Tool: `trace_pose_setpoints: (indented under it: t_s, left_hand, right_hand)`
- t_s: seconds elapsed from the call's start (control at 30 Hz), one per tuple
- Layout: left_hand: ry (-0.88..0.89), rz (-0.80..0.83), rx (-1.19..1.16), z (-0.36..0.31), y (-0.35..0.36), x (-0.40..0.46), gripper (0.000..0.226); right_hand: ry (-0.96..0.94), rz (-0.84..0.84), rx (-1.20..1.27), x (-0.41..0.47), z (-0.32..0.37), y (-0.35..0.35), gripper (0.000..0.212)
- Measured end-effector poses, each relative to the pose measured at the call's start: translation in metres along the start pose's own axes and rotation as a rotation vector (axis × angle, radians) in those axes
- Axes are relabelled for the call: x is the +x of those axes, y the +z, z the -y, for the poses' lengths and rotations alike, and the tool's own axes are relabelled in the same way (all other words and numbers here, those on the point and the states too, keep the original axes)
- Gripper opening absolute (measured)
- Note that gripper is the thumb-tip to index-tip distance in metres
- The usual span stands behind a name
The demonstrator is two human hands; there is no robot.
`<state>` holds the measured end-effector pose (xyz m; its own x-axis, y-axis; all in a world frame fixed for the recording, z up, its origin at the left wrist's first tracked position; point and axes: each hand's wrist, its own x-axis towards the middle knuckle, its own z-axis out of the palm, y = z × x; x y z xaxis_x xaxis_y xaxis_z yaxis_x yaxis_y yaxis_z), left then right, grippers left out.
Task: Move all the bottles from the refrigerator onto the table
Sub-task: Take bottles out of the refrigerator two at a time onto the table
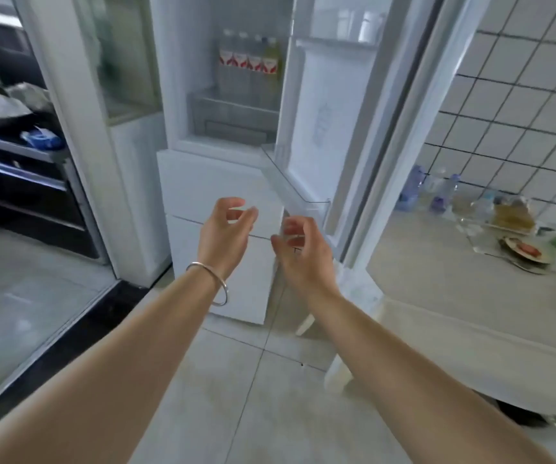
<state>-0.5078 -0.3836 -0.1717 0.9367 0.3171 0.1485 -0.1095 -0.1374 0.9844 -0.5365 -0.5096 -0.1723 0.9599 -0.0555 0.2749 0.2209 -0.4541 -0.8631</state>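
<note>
In the refrigerator (202,95), four red-labelled bottles (249,63) upright.

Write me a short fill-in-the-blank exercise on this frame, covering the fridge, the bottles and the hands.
1. The refrigerator door stands ____.
2. The row of bottles on its shelf numbers ____.
3. The left hand and right hand hold ____.
4. The bracelet sits on the ____ wrist.

Missing words: open; four; nothing; left

Bright, even light; edges bend, everything perhaps motion-blurred.
</note>
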Motion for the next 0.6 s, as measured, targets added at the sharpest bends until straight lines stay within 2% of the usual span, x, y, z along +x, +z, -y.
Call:
trace_pose_setpoints:
  t_s: [0.17,0.33,0.6]
  left_hand:
    - [0.032,0.01,0.048,0.008,-0.067,0.089,0.03]
    - [0.048,0.031,0.055,0.024,-0.114,0.176,0.029]
    - [-0.009,0.025,-0.021,0.062,-0.124,0.332,0.025]
  right_hand:
    - [-0.022,0.057,0.0,0.063,0.036,0.093,0.035]
    - [0.125,0.039,0.06,0.135,0.042,0.164,0.038]
    - [0.177,0.016,0.084,0.28,0.027,0.235,0.039]
